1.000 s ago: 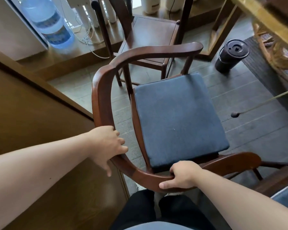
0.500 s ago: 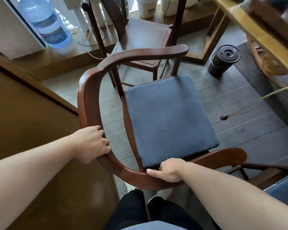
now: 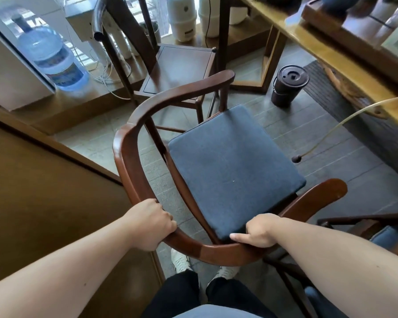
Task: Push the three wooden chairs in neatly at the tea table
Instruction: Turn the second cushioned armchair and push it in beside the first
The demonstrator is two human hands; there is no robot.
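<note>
A dark wooden armchair [image 3: 133, 143] with a curved back rail and a blue seat cushion [image 3: 232, 171] stands right in front of me, its open side facing the tea table [image 3: 326, 53] at the upper right. My left hand [image 3: 151, 223] grips the rail on the left. My right hand [image 3: 260, 230] grips the rail at its rear middle, thumb pointing left. A second wooden chair [image 3: 182, 63] without a cushion stands beyond it. Part of a third chair [image 3: 386, 228] with a blue cushion shows at the right edge.
A brown cabinet top [image 3: 44, 191] fills the left side. A dark lidded bin [image 3: 288, 84] stands on the tiled floor near the table's leg. A thin tube [image 3: 345, 122] hangs from the table. A large water bottle [image 3: 53, 58] and cables lie at the back left.
The armchair has moved toward the tea table with both hands on its rail. My left hand has slid along the rail toward the rear, and more of the table has come into view.
</note>
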